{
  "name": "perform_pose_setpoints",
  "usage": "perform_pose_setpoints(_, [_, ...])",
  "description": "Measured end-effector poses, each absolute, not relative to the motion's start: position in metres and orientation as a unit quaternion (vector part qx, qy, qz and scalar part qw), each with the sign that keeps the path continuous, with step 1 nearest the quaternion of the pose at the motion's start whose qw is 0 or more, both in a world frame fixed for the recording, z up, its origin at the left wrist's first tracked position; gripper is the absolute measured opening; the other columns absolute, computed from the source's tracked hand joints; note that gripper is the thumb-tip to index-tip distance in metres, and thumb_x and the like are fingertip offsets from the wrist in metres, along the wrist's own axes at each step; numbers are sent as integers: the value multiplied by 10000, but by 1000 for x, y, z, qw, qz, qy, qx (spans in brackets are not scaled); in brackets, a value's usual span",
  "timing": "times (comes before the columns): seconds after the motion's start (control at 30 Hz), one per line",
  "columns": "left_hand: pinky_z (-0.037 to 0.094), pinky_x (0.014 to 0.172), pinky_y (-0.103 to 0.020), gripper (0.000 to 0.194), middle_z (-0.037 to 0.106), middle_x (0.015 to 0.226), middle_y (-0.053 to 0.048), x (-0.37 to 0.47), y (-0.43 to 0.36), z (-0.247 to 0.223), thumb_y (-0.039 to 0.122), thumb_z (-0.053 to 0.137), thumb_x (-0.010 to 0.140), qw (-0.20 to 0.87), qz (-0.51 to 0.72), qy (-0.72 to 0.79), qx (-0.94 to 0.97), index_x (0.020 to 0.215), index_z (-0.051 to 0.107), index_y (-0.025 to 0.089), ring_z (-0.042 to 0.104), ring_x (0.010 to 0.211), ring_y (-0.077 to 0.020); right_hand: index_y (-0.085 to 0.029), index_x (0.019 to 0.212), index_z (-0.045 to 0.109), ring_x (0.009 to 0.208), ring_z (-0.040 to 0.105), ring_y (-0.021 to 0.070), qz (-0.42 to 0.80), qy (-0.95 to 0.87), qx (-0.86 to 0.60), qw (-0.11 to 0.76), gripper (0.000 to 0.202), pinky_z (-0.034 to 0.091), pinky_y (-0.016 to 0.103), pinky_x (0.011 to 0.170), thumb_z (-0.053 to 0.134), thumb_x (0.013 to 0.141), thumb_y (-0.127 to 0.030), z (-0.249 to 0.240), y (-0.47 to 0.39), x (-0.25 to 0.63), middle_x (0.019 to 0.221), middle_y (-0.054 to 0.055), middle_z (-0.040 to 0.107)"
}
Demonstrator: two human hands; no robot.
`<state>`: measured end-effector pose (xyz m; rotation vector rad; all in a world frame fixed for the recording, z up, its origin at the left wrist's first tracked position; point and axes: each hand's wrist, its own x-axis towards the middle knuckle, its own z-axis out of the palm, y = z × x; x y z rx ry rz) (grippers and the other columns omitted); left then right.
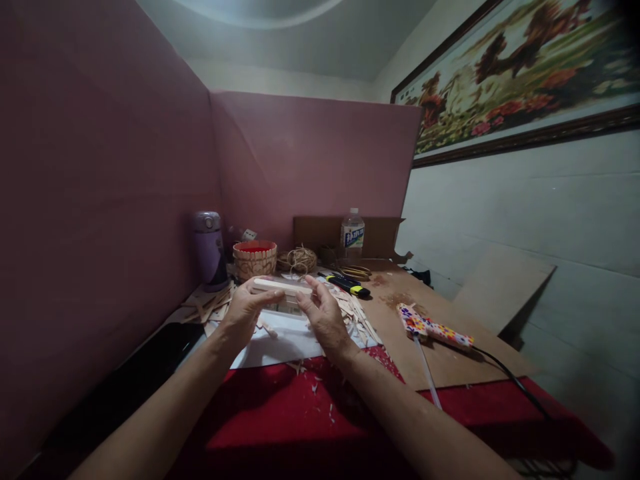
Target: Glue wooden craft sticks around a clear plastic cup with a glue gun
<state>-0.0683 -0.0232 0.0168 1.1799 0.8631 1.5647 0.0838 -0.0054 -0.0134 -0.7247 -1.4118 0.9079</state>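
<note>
A small piece built of pale wooden sticks (pixel 283 287) is held up between both hands above a white sheet (pixel 280 343). My left hand (pixel 246 307) grips its left end, the thumb along the near side. At the right end, the fingers and thumb of my right hand (pixel 323 310) close on the same piece. Its underside is partly in shadow, so its full shape is hard to make out. Loose sticks (pixel 213 305) and wood scraps lie on both sides of the sheet.
Behind stand a purple bottle (pixel 209 250), a stick-covered pot (pixel 255 261), twine (pixel 300 259) and a clear bottle (pixel 353 235). A yellow-black cutter (pixel 347 285) lies right of the hands. A patterned glue gun (pixel 433 329) with a cord rests on brown board (pixel 400 347).
</note>
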Motion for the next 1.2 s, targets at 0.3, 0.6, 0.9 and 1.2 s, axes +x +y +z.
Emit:
perform_pose_setpoints(0.3, [536,516,-216,446,674,759,-14,-66,-26,21,169,859,521,454,678,327,477,892,612,145,649,661,-154,-178,1306,537,1216,523,274,448,-595,-273,609,590,424,428,1019,640,793,-449,-13,-4,85,1299,108,595])
perform_pose_setpoints(0.6, [506,654,-232,441,708,857,-39,-71,-19,17,200,854,544,373,707,305,517,919,625,163,644,784,-163,-176,1340,422,1253,512,278,519,-536,-165,646,675,401,423,1058,691,770,-419,-13,-3,87,1383,148,505])
perform_pose_setpoints(0.9, [477,699,-254,324,653,746,1,-79,-19,23,228,832,540,276,705,343,555,808,659,172,595,742,-145,-177,1327,486,1324,429,300,486,-473,-276,682,756,315,452,1083,659,736,-617,-15,11,90,1411,163,486])
perform_pose_setpoints(1.2, [373,992,-466,136,644,774,-10,-87,-5,12,204,709,614,89,587,429,681,746,676,207,604,823,-208,-189,1166,587,1221,509,291,492,-430,-294,697,667,391,420,970,643,693,-657,-6,6,95,1269,127,599])
